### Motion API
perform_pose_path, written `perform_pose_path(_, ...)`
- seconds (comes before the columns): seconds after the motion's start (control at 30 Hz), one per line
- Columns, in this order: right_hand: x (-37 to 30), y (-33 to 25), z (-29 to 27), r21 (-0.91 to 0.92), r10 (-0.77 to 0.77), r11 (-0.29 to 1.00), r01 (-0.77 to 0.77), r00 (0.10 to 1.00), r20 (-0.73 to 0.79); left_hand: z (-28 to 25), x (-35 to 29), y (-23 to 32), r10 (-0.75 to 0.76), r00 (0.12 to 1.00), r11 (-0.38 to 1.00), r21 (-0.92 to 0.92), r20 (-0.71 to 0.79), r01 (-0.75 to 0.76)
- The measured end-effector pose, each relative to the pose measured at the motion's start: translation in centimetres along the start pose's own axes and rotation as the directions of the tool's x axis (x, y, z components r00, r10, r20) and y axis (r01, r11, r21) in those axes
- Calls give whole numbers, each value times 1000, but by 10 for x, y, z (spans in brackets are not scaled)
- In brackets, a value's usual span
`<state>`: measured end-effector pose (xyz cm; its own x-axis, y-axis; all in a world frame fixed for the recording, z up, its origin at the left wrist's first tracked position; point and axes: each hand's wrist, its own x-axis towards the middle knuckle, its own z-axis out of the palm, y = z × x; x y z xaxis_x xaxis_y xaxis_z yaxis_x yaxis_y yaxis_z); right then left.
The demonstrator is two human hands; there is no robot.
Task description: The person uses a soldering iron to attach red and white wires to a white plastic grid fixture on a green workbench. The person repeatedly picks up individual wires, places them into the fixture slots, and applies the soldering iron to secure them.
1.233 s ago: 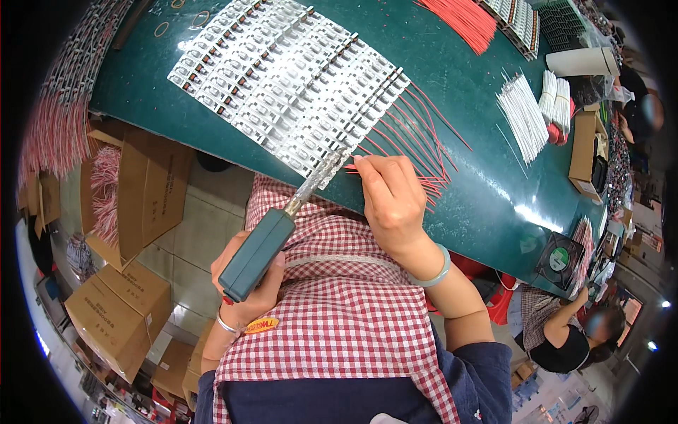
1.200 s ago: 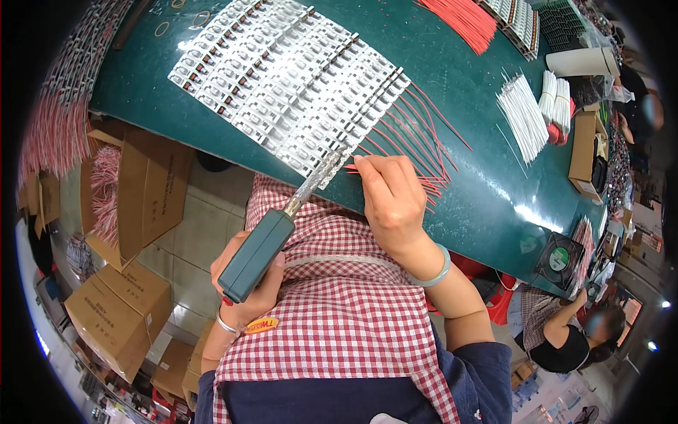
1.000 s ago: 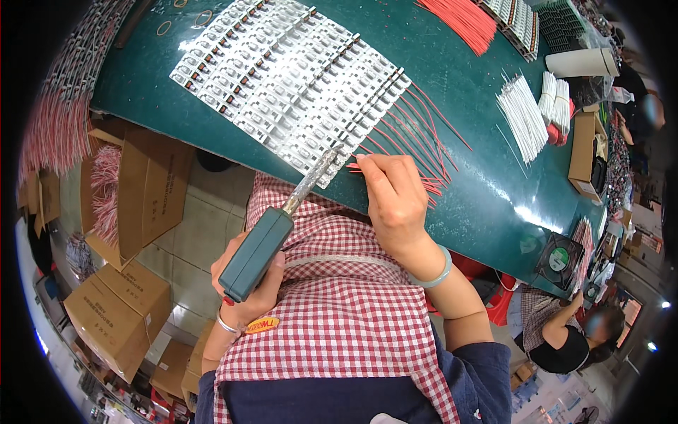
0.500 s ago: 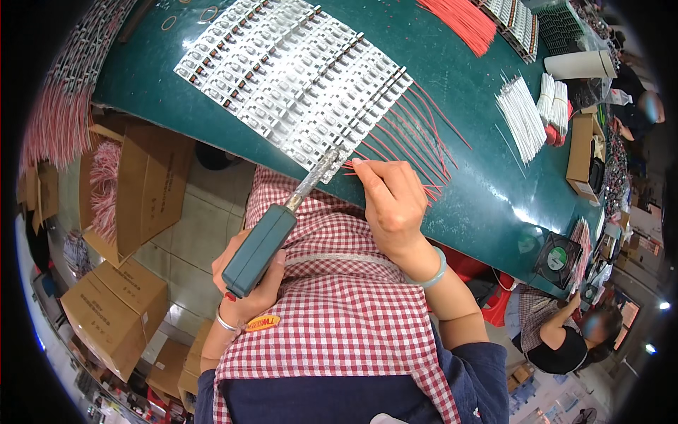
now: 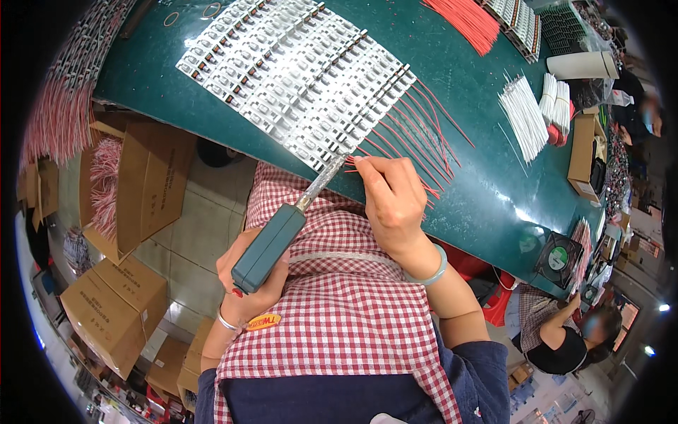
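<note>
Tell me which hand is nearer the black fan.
Right. The right hand is left of the black fan; the left hand, around the green tool, is much farther left.

A bare left hand (image 5: 239,253) grips a green, boxy-handled, metal-shafted tool (image 5: 270,247); ahead of that grip, beside a white rectangular panel (image 5: 304,85), a bare right hand (image 5: 395,201) pinches thin red wire (image 5: 350,163).

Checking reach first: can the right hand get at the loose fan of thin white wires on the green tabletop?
Probably, yes: between the right hand and the white wires lie only thin, loose red wires and green tabletop. It may first need to release the red wire it seems to pinch.
</note>
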<state>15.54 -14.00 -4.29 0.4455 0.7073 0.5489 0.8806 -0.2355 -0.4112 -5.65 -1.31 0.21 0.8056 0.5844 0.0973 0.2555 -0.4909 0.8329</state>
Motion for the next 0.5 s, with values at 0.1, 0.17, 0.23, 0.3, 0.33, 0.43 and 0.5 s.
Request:
perform_pose_path(0.1,0,-1,0,-16,0,1000,0,1000,4,0,0,1,-15,1000,1000,-2,1,15)
perform_pose_path(0.17,1,-2,-1,-23,5,1000,-5,1000,7,0,1,2,-28,1000,1000,-4,-2,28)
perform_pose_path(0.23,2,-4,-2,-29,28,999,-28,1000,6,0,0,1,-31,1000,999,-5,0,31)
perform_pose_path(0.3,3,-5,-2,-34,38,999,-38,999,3,0,0,0,-25,1000,1000,-5,-2,25)
perform_pose_path(0.33,2,-5,-2,-36,36,999,-36,999,0,0,0,-1,-17,1000,1000,-3,-5,17)
perform_pose_path(0.43,4,-6,-2,-39,37,999,-37,999,3,1,-8,-7,-14,1000,1000,0,-26,14)
perform_pose_path(0.5,4,-6,-2,-48,26,999,-26,1000,6,2,-10,-9,-17,999,1000,-2,-41,17)
